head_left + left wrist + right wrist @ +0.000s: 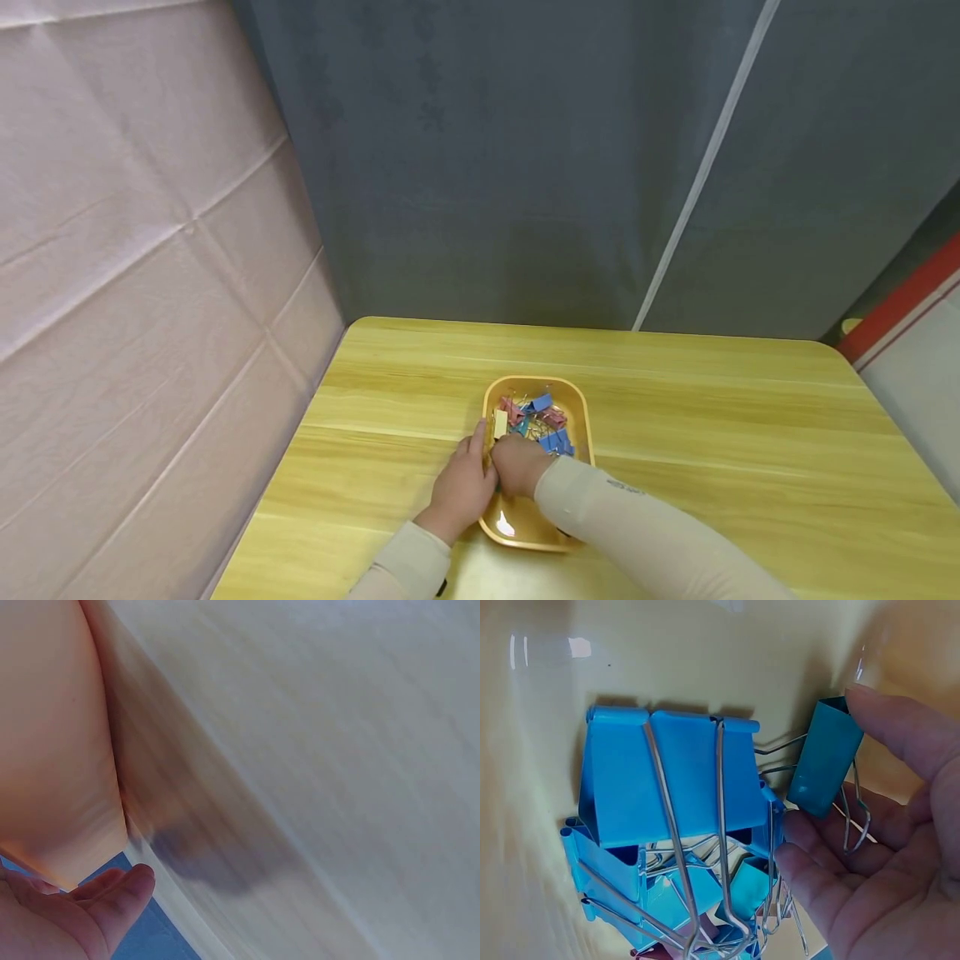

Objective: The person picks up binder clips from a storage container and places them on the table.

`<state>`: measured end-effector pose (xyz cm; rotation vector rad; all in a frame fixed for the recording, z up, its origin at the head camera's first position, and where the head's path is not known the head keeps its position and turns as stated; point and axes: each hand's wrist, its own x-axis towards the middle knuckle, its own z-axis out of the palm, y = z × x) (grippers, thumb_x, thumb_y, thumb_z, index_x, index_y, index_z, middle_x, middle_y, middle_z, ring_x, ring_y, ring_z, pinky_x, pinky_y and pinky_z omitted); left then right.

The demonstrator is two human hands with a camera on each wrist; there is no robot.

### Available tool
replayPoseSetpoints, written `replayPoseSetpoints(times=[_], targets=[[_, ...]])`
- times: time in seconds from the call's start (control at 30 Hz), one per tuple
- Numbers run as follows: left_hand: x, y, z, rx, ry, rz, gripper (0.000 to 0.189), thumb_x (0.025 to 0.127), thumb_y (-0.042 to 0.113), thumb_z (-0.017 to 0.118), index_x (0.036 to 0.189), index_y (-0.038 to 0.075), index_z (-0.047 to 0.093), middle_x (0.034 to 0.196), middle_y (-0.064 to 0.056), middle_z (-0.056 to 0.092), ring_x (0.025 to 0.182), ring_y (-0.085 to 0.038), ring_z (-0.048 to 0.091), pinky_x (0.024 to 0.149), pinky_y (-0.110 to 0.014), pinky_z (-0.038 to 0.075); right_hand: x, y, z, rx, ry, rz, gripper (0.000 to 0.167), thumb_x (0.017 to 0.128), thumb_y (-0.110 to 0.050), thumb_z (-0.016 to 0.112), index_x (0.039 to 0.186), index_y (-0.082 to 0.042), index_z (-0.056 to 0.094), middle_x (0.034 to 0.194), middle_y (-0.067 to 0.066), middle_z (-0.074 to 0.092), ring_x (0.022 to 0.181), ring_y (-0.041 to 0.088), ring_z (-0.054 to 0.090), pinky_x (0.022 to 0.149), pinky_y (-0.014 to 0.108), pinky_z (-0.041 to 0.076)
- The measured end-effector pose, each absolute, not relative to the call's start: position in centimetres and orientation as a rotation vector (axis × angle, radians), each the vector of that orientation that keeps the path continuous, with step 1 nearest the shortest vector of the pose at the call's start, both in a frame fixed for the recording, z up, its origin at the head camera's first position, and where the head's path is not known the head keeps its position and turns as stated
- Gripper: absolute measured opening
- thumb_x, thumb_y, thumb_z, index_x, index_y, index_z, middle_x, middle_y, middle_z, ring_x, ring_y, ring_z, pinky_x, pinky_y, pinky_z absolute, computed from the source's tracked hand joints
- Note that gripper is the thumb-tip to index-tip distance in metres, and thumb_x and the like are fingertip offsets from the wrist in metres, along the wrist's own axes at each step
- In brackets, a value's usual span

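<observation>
An orange tray (525, 546) holds a heap of binder clips with wire handles. My left hand (461, 483) grips the tray's left side. In the left wrist view its fingertips (139, 881) lie beside the orange wall. My right hand (516, 465) reaches down inside the tray. The right wrist view has its thumb and fingers pinching a small teal binder clip (826, 757). Next to that clip lies a large blue binder clip (671, 776) with both handles folded against its side. More blue and teal clips are bunched below it.
Pink clips (510, 410), blue clips (555, 442) and a pale yellow clip (500, 423) fill the tray's far half. The tray stands on a wood-grain table (712, 467). Behind it hangs a dark grey curtain (487, 167); a pale pink cloth (135, 250) is at left.
</observation>
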<state>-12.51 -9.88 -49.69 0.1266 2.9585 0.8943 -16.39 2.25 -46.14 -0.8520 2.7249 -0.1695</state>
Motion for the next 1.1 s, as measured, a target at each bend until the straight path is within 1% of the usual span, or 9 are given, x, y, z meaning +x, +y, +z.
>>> replayPoseSetpoints(times=[0.23, 0.4, 0.57, 0.73, 0.83, 0.9, 0.97, 1.03, 1.1], targets=[[-12.5, -9.8, -49.7, 0.116, 2.962, 0.902, 0.068, 0.094, 0.027, 0.057, 0.152, 0.009, 0.027, 0.135, -0.027, 0.049, 0.113, -0.043, 0.056, 0.079, -0.054, 0.052, -16.7, 2.8, -46.2, -0.859, 2.719, -0.223, 0.02, 0.062, -0.007, 0.081, 0.073, -0.009, 0.064, 0.076, 0.005, 0.063, 0.074, 0.019, 0.06, 0.072, 0.034, 0.054], [-12.5, -9.8, -49.6, 0.116, 2.963, 0.899, 0.069, 0.093, 0.026, 0.058, 0.152, 0.009, 0.027, 0.136, -0.027, 0.048, 0.113, -0.043, 0.055, 0.078, -0.054, 0.053, -16.8, 3.2, -46.1, -0.876, 2.72, -0.309, 0.017, 0.064, -0.005, 0.077, 0.07, -0.009, 0.062, 0.07, 0.002, 0.061, 0.069, 0.017, 0.057, 0.069, 0.032, 0.053], [-12.5, -9.9, -49.6, 0.116, 2.95, 0.894, 0.071, 0.092, 0.021, 0.059, 0.153, 0.009, 0.024, 0.137, -0.027, 0.047, 0.112, -0.043, 0.056, 0.071, -0.051, 0.053, -16.7, 3.6, -46.0, -0.876, 2.71, -0.392, 0.017, 0.066, -0.003, 0.074, 0.069, -0.01, 0.059, 0.066, -0.001, 0.057, 0.065, 0.014, 0.052, 0.065, 0.03, 0.051], [-12.5, -9.9, -49.6, 0.109, 2.938, 0.89, 0.071, 0.092, 0.021, 0.058, 0.153, 0.011, 0.024, 0.138, -0.027, 0.046, 0.11, -0.042, 0.057, 0.064, -0.046, 0.053, -16.5, 3.9, -45.6, -0.889, 2.696, -0.465, 0.019, 0.066, -0.003, 0.075, 0.07, -0.01, 0.057, 0.065, -0.003, 0.053, 0.062, 0.012, 0.047, 0.06, 0.028, 0.047], [-12.5, -9.9, -49.6, 0.109, 2.934, 0.892, 0.071, 0.092, 0.021, 0.058, 0.153, 0.011, 0.024, 0.138, -0.027, 0.046, 0.111, -0.042, 0.056, 0.062, -0.045, 0.052, -16.4, 4.2, -45.4, -0.896, 2.679, -0.527, 0.018, 0.066, -0.003, 0.075, 0.072, -0.009, 0.059, 0.065, -0.004, 0.052, 0.062, 0.012, 0.045, 0.059, 0.028, 0.046], [-12.6, -9.9, -49.6, 0.11, 2.934, 0.89, 0.07, 0.093, 0.022, 0.057, 0.153, 0.011, 0.024, 0.138, -0.027, 0.046, 0.111, -0.042, 0.056, 0.062, -0.044, 0.052, -16.4, 4.3, -45.4, -0.896, 2.663, -0.573, 0.017, 0.067, -0.003, 0.076, 0.074, -0.006, 0.061, 0.066, -0.003, 0.054, 0.062, 0.013, 0.047, 0.06, 0.029, 0.047], [-12.6, -9.8, -49.7, 0.117, 2.94, 0.891, 0.07, 0.093, 0.021, 0.058, 0.153, 0.01, 0.024, 0.138, -0.027, 0.046, 0.11, -0.043, 0.057, 0.06, -0.044, 0.052, -16.4, 4.5, -45.3, -0.886, 2.656, -0.598, 0.018, 0.067, -0.004, 0.077, 0.079, -0.003, 0.065, 0.07, -0.001, 0.06, 0.067, 0.015, 0.053, 0.065, 0.031, 0.05], [-12.6, -9.8, -49.7, 0.115, 2.943, 0.89, 0.07, 0.093, 0.022, 0.057, 0.153, 0.011, 0.024, 0.138, -0.027, 0.047, 0.109, -0.042, 0.057, 0.06, -0.043, 0.052, -16.4, 4.7, -45.2, -0.869, 2.651, -0.609, 0.025, 0.067, -0.005, 0.079, 0.089, 0.001, 0.068, 0.081, 0.004, 0.067, 0.076, 0.02, 0.06, 0.074, 0.035, 0.053], [-12.6, -9.8, -49.8, 0.113, 2.946, 0.887, 0.069, 0.093, 0.022, 0.057, 0.154, 0.011, 0.024, 0.138, -0.026, 0.047, 0.108, -0.042, 0.058, 0.06, -0.042, 0.052, -16.4, 4.8, -45.2, -0.84, 2.64, -0.615, 0.036, 0.066, -0.006, 0.081, 0.1, 0.003, 0.069, 0.094, 0.01, 0.07, 0.089, 0.027, 0.064, 0.084, 0.039, 0.053]])
